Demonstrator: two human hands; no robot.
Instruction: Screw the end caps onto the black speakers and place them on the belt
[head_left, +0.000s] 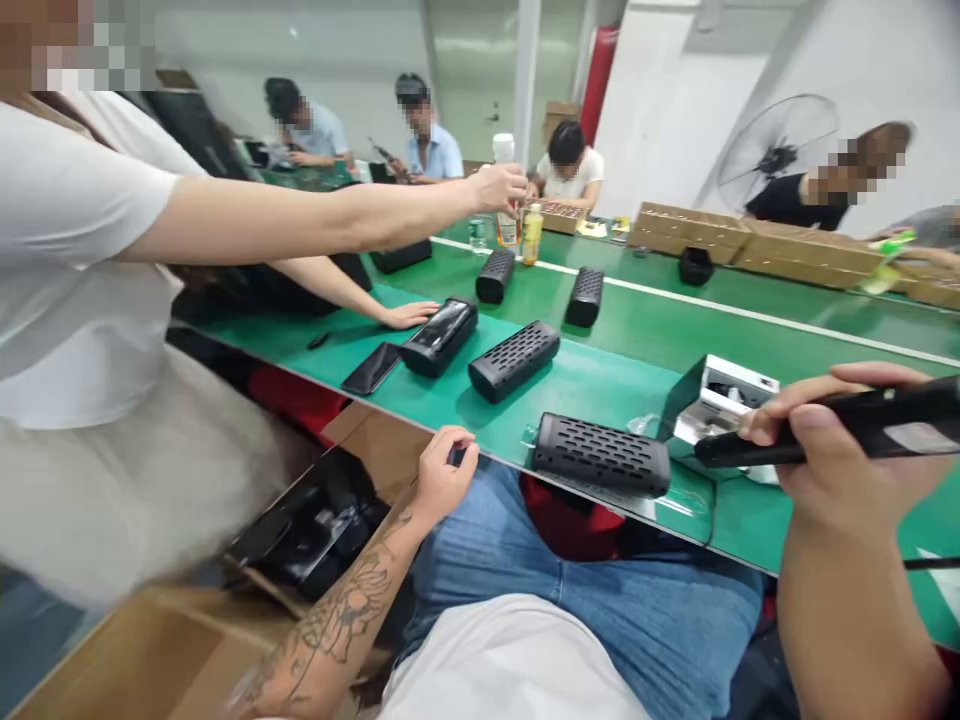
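My left hand [442,475] is low by my lap at the table's near edge, fingers curled round a small dark item I cannot make out. My right hand [832,450] grips a long black tool [847,425] held level above the green table [600,390]. A black perforated speaker shell [601,455] lies just left of the tool's tip. Behind the tool stands a small white and black device [720,400].
More speaker shells [514,360] and a phone [371,368] lie further along. A person in white at the left reaches an arm across toward bottles [531,235]. A cardboard box with black parts [315,525] sits below. Others sit at the far side by cardboard trays [750,240].
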